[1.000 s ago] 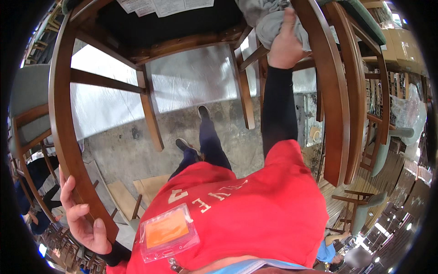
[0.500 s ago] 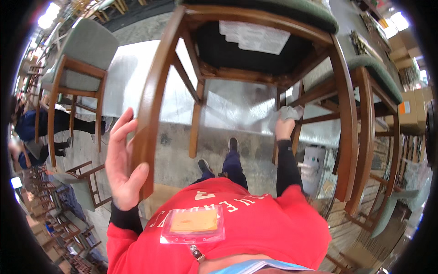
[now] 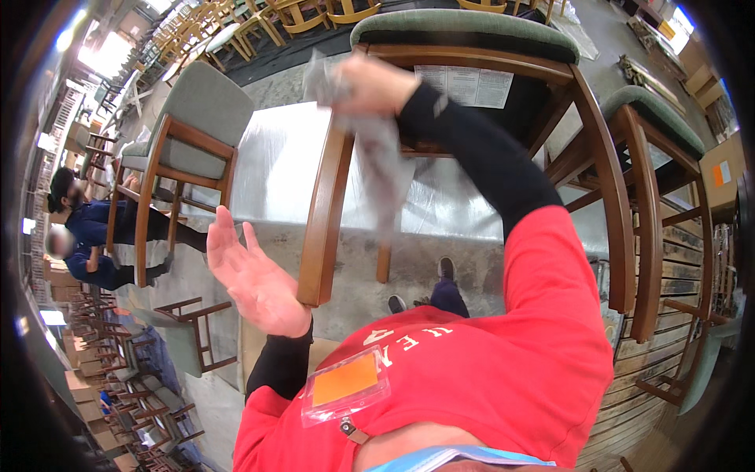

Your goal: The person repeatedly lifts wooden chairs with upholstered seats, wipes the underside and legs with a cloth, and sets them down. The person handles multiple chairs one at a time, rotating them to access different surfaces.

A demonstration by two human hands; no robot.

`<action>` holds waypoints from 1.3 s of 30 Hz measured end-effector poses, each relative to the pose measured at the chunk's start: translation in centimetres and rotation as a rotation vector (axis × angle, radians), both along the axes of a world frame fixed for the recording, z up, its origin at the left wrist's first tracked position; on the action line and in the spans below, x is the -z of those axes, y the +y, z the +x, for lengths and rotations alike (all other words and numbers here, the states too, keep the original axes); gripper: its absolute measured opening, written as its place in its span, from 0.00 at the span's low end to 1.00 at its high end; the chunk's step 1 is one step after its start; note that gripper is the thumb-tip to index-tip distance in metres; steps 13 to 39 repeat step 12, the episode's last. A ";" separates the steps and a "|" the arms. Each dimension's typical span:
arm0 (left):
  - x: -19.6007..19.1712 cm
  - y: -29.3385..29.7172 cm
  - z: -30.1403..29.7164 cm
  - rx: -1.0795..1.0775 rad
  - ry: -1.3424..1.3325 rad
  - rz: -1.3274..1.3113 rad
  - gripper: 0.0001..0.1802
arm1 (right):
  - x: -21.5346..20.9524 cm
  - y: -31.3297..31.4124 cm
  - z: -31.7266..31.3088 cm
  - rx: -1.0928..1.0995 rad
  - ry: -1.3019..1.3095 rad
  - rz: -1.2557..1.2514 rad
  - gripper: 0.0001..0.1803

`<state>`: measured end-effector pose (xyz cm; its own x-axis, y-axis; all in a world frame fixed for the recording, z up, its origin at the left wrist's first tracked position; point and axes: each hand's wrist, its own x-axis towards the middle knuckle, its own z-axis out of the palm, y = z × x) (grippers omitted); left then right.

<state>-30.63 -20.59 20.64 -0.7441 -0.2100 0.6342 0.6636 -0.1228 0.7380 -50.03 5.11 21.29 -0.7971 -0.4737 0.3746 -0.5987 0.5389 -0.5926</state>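
A wooden chair with a green seat [image 3: 464, 27] is in front of me, one brown leg [image 3: 326, 212] pointing toward me. My right hand [image 3: 370, 82] is raised across my body to the upper part of that leg and is closed on a grey cloth [image 3: 377, 165], which hangs down beside the leg. My left hand [image 3: 255, 283] is open, palm up and fingers spread, next to the leg's lower end. Whether it touches the wood I cannot tell.
Behind the chair is a table [image 3: 275, 165] wrapped in shiny plastic. Another green-seated chair [image 3: 189, 118] stands on the left and a third [image 3: 653, 157] on the right. Two people in dark blue [image 3: 79, 228] work at far left. More chairs stand stacked around.
My right hand has swung with the cloth from the chair's right side to the top of the left leg. My left hand has let go of that leg and opened lower down.
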 end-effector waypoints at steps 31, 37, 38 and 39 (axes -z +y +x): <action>-0.6 -0.3 0.3 0.021 -0.071 -0.105 0.46 | 9.2 -8.8 10.8 0.254 0.588 -1.080 0.23; -0.6 -0.3 0.3 0.021 -0.071 -0.105 0.46 | 9.2 -8.8 10.8 0.254 0.588 -1.080 0.23; -0.6 -0.3 0.3 0.021 -0.071 -0.105 0.46 | 9.2 -8.8 10.8 0.254 0.588 -1.080 0.23; -0.6 -0.3 0.3 0.021 -0.071 -0.105 0.46 | 9.2 -8.8 10.8 0.254 0.588 -1.080 0.23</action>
